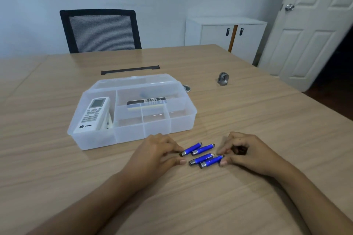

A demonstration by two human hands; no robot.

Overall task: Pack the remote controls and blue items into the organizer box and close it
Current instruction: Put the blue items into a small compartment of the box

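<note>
Several blue batteries [202, 153] lie side by side on the table in front of the clear organizer box [99, 139]. The box stands with its lid [137, 80] swung back. A white remote [93, 114] lies in its long left compartment. A black remote [146, 101] rests in the rear compartment. The small front compartments hold nothing. My left hand [159, 150] touches the left end of the batteries with its fingertips. My right hand [242, 151] touches their right end, fingers curled. Neither hand has lifted a battery.
A black strip [130, 69] lies on the table behind the box. A small grey metal ring stand [223, 79] sits at the back right. A round metal piece [186, 87] peeks out beside the lid. A mesh chair [100, 30] stands at the far edge.
</note>
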